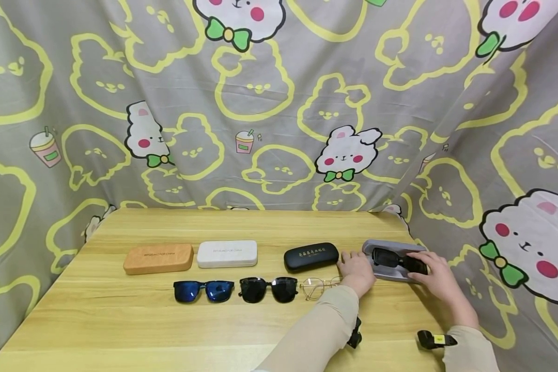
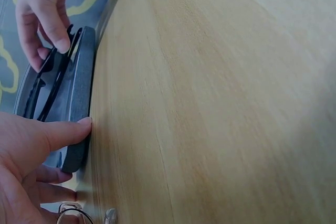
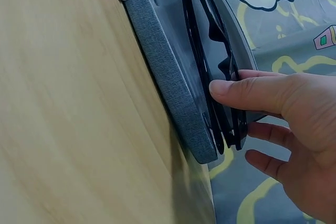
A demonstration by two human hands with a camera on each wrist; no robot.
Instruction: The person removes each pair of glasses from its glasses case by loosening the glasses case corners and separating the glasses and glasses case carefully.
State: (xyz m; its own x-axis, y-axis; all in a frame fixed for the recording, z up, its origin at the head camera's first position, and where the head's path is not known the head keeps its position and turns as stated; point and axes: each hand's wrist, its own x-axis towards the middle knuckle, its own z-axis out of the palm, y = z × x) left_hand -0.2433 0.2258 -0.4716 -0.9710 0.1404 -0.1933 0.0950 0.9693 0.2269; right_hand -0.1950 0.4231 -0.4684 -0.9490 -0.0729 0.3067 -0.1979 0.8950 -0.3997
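An opened grey glasses case point(image 1: 382, 243) lies at the right of the table, its textured side wall point(image 3: 163, 61) plain in the right wrist view. My left hand point(image 1: 357, 271) grips its left end, thumb on the near wall and fingers curled at the end. Black sunglasses point(image 1: 386, 257) with folded temples are at the case's hollow, tilted in the right wrist view. My right hand point(image 1: 439, 279) pinches them near their right end between thumb and fingers. Gold-rimmed eyeglasses point(image 1: 313, 289) lie just left of my left forearm, which partly hides them.
An orange case point(image 1: 158, 258), a white case point(image 1: 227, 254) and a black case point(image 1: 311, 257) stand closed in a row. Before them lie blue-lensed sunglasses point(image 1: 203, 291) and dark sunglasses point(image 1: 268, 290). A patterned curtain point(image 1: 279, 103) hangs behind the wooden table point(image 1: 135, 330) and at its sides.
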